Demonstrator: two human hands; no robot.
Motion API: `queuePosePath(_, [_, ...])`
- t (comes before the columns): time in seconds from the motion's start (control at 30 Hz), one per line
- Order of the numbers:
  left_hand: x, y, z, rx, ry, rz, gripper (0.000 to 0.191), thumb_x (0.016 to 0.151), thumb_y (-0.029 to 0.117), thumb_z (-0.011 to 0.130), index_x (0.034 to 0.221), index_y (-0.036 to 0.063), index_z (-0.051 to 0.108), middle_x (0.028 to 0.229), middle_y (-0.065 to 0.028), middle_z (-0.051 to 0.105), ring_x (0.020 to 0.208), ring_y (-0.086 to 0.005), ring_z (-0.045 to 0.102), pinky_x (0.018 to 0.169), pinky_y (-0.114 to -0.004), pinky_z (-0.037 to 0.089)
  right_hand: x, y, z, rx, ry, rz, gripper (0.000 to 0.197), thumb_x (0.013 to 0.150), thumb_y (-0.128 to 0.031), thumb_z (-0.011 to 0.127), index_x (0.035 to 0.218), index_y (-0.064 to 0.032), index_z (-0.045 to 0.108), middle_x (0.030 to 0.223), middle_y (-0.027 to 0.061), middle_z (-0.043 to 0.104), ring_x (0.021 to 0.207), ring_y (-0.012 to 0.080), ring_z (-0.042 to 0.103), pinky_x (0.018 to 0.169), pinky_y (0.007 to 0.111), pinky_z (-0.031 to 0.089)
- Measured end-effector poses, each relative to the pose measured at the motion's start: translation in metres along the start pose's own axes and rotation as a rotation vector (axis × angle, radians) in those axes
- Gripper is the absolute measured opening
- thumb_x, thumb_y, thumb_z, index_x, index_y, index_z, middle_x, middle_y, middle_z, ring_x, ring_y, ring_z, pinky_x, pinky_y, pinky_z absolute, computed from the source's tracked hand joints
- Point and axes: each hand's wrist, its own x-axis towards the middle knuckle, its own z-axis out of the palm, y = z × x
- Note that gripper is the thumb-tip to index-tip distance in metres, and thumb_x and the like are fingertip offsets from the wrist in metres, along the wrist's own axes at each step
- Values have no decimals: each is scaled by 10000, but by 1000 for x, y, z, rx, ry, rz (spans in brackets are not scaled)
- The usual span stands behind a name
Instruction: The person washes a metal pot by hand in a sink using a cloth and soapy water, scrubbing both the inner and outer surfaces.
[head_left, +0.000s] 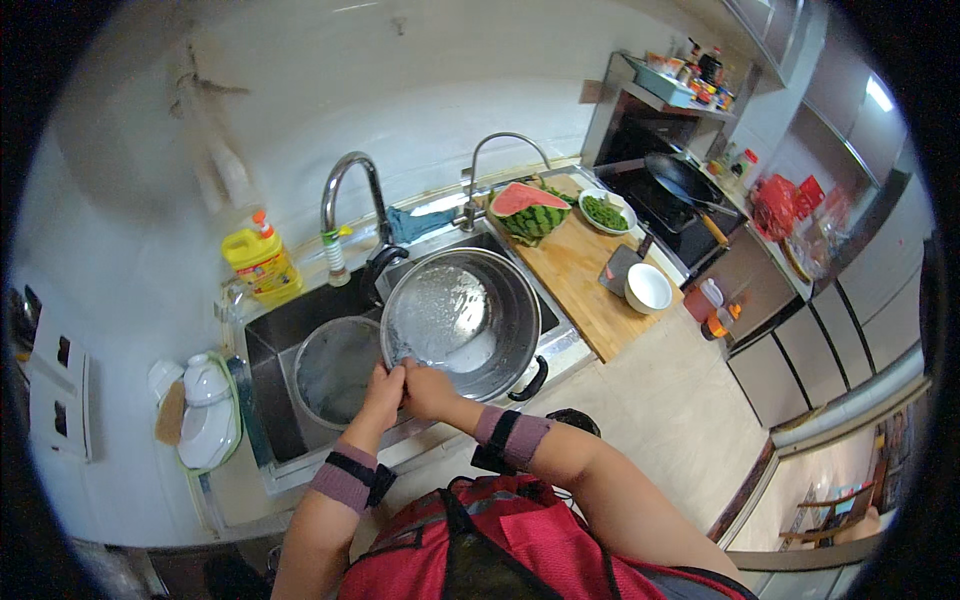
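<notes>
A wide steel pot (501, 352) with black handles rests over the right part of the sink, its wet inside facing up. My left hand (385, 396) and my right hand (429, 393) meet at the pot's near-left rim. Both have their fingers curled at that rim, and the fingertips are partly hidden. Below and left of the pot, a round lid or shallow basin (330, 375) lies in the dark sink (274, 431); its exact kind is hard to tell. The chrome faucet (352, 161) arches above the basin behind the pot.
Right of the sink, a wooden cutting board (555, 262) holds cut watermelon (529, 217), a plate of chopped greens (606, 214), a cleaver (621, 266) and a white bowl (649, 289). A yellow detergent jug (262, 262) stands behind left. White dishes (206, 435) sit left. A wok (679, 180) is on the stove.
</notes>
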Motion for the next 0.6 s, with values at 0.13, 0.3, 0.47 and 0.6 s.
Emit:
queuePosePath(0.13, [1, -2, 6, 417, 60, 142, 329, 822, 145, 472, 1073, -60, 531, 968, -202, 606, 878, -305, 608, 743, -410, 500, -16, 34, -4, -48, -122, -41, 538, 775, -370, 625, 1099, 24, 454, 1064, 281, 570, 931, 424, 581, 791, 472, 465])
queuePosePath(0.3, [9, -18, -11, 578, 24, 155, 417, 792, 149, 501, 1166, -35, 503, 1078, -305, 566, 1002, -428, 562, 882, -441, 436, -49, 68, -84, -816, -422, 4, 1061, 653, -703, 617, 1403, -30, 286, 1368, 228, 389, 1288, 398, 338, 1050, 489, 279])
queuePosePath(0.47, [10, -28, 2, 523, 55, 237, 474, 799, 105, 490, 1258, 3, 423, 1060, -256, 568, 902, -377, 593, 721, -410, 494, -31, 85, -25, -297, -551, -94, 1213, 555, -620, 730, 1431, -1, 164, 1421, 270, 279, 1330, 380, 262, 1096, 417, 206])
queuePosePath(0.6, [-8, -17, 3, 757, 193, 580, 474, 805, 67, 478, 1271, 9, 415, 1038, -216, 574, 845, -320, 634, 548, -367, 569, -10, 69, -12, 512, -589, -171, 586, 844, -313, 498, 1320, -5, 348, 1263, 219, 487, 1176, 317, 471, 983, 376, 361])
